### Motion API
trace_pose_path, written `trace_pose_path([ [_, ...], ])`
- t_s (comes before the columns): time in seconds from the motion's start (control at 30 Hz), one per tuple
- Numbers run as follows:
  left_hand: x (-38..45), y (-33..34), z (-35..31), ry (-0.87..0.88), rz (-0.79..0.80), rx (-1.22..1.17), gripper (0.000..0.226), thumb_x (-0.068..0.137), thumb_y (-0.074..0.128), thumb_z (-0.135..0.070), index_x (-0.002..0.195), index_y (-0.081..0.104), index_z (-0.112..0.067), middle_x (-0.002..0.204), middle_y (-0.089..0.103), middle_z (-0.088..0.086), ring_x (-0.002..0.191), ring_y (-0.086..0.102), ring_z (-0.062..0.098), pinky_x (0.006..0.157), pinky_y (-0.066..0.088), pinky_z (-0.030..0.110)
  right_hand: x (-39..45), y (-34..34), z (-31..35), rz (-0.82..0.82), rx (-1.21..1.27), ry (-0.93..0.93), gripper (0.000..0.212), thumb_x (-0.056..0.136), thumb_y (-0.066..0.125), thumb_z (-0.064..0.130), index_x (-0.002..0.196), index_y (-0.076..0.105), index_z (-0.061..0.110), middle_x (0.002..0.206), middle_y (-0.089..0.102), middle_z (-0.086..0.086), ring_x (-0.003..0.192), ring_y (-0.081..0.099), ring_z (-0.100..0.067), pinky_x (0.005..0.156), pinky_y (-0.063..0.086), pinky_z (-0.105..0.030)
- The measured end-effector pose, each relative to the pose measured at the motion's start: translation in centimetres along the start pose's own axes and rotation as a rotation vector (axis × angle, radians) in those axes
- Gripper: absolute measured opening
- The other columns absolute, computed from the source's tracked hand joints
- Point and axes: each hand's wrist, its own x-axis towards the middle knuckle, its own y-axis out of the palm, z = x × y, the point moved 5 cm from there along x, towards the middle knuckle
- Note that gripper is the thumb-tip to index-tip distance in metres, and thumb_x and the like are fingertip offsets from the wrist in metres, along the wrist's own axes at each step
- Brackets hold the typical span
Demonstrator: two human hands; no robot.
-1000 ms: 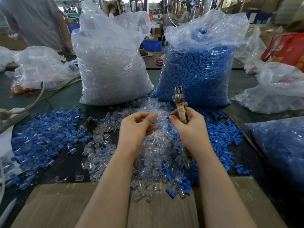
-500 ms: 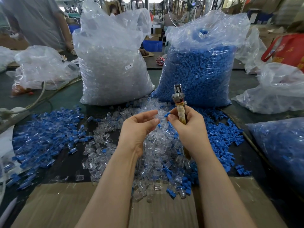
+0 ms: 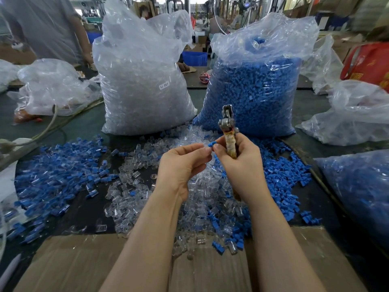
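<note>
My right hand (image 3: 237,163) grips a pair of metal pliers (image 3: 227,125) by the taped handle, jaws pointing up, and its thumb and forefinger pinch a small blue plastic piece (image 3: 211,144). My left hand (image 3: 183,163) meets it fingertip to fingertip, its fingers curled at a clear plastic shell that is hard to make out. Both hands hover above a heap of clear shells (image 3: 134,171) mixed with blue pieces. A pile of assembled blue-and-clear parts (image 3: 56,165) lies to the left, loose blue pieces (image 3: 282,178) to the right.
Two tall plastic sacks stand behind the heap: clear shells (image 3: 141,81) on the left, blue pieces (image 3: 254,89) on the right. More bags lie at far left (image 3: 52,87) and right (image 3: 357,114). Cardboard (image 3: 84,264) covers the near edge. A person (image 3: 46,28) stands at back left.
Both hands have risen slightly and come together. A blue piece now shows between my right thumb and forefinger, touching my left fingertips. The pliers stay upright.
</note>
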Motion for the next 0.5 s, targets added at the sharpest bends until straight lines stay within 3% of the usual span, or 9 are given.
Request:
trace_pose_path([
  [0.33,-0.4,0.6,-0.5,0.072,0.023,0.010,0.010,0.075,0.079,-0.005,0.082,0.073,-0.010,0.080,0.076,0.009,0.074,0.074,0.015,0.062,0.057,0.020,0.0,-0.2,0.1,-0.046,-0.034,-0.035,0.014,0.090,0.069,0.013,0.082,0.061,0.022,0.064,0.061,0.012,0.059,0.054,0.000,0.057,0.044,-0.013],
  [0.5,-0.8,0.8,-1.3,0.223,-0.024,0.123,0.008,0.077,0.079,-0.004,0.080,0.075,-0.009,0.077,0.076,0.009,0.073,0.073,0.017,0.063,0.056,0.019,0.1,-0.3,0.0,-0.072,-0.089,-0.032,0.010,0.090,0.069,0.018,0.084,0.061,0.019,0.067,0.061,0.006,0.064,0.057,-0.013,0.062,0.050,-0.032],
])
